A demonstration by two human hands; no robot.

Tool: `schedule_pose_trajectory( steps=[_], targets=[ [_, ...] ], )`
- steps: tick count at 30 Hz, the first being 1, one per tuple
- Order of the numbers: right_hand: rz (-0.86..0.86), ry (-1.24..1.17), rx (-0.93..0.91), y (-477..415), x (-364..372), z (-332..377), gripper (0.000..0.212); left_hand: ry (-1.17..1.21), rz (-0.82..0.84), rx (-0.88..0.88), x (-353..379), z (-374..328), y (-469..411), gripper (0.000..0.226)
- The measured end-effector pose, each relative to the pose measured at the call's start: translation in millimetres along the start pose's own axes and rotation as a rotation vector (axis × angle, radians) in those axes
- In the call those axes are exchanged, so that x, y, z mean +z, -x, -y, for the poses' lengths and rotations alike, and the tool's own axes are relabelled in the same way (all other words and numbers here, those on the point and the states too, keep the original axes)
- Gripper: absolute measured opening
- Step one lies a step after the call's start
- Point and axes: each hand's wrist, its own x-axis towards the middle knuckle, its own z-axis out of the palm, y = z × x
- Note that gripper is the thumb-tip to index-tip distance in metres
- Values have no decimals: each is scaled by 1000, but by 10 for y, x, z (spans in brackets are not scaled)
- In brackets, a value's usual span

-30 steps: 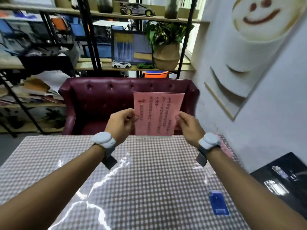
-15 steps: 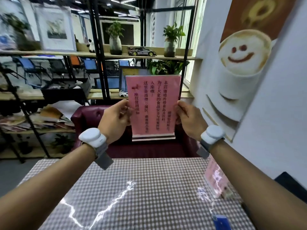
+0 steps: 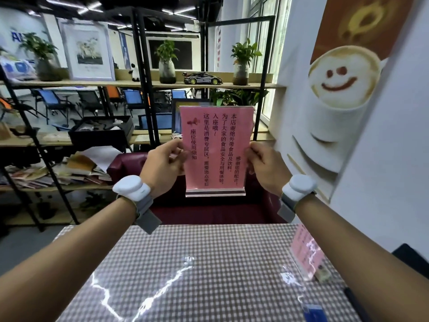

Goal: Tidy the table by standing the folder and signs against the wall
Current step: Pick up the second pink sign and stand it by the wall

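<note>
I hold a pink acrylic sign (image 3: 217, 149) with red writing upright in the air, beyond the far edge of the checked table (image 3: 197, 270). My left hand (image 3: 162, 168) grips its left edge and my right hand (image 3: 264, 168) grips its right edge. A second pink sign (image 3: 306, 252) stands on the table at the right, close to the white wall (image 3: 383, 182). A dark folder (image 3: 411, 259) shows partly at the right edge, behind my right forearm.
A maroon sofa (image 3: 209, 210) sits past the table's far edge. Black metal shelves (image 3: 144, 84) with plants, a model car and books fill the background. A small blue card (image 3: 314, 312) lies near the table's right front. A coffee poster (image 3: 343, 84) hangs on the wall.
Both hands have lifted the pink sign from table level up into the air, and the view has tilted up toward the shelves.
</note>
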Motion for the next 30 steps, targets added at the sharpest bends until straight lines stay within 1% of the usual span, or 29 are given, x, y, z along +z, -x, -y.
schedule_pose_trajectory(
  steps=[2, 4, 7, 8, 9, 12, 13, 15, 17, 20, 22, 23, 25, 28, 30],
  targets=[
    [-10, 13, 26, 31, -39, -22, 33, 29, 11, -4, 75, 26, -15, 9],
    [-12, 14, 39, 61, -63, -52, 32, 39, 25, -4, 127, 36, -16, 12],
    [-23, 33, 64, 127, -122, -109, 22, 83, 51, 9, 219, 1, -14, 32],
    [-24, 41, 83, 159, -150, -136, 21, 96, 60, 15, 260, -13, -14, 35],
    [-23, 45, 107, 190, -181, -155, 21, 103, 65, 19, 302, -19, -23, 35],
    [-48, 66, 166, 332, -319, -215, 23, 99, 103, 24, 465, -67, -51, 13],
    [-65, 84, 174, 385, -364, -227, 25, 102, 127, 20, 527, -83, -65, 10],
    [-99, 124, 197, 510, -498, -274, 29, 123, 167, 20, 710, -126, -95, 9],
    [-98, 127, 208, 602, -577, -298, 28, 139, 183, 10, 825, -144, -118, 9],
    [-147, 186, 288, 843, -830, -463, 29, 188, 243, 24, 1185, -270, -116, 9],
    [-161, 186, 324, 988, -948, -518, 28, 197, 283, 37, 1362, -324, -94, 7],
    [-191, 214, 359, 1143, -1114, -590, 27, 228, 326, 45, 1592, -418, -73, 6],
    [-217, 231, 389, 1303, -1236, -622, 27, 247, 368, 60, 1768, -485, -51, 8],
    [-247, 217, 426, 1479, -1357, -638, 24, 268, 390, 77, 1974, -544, -29, 9],
    [-282, 235, 454, 1671, -1510, -640, 22, 306, 440, 90, 2185, -639, 39, 11]
  ],
)
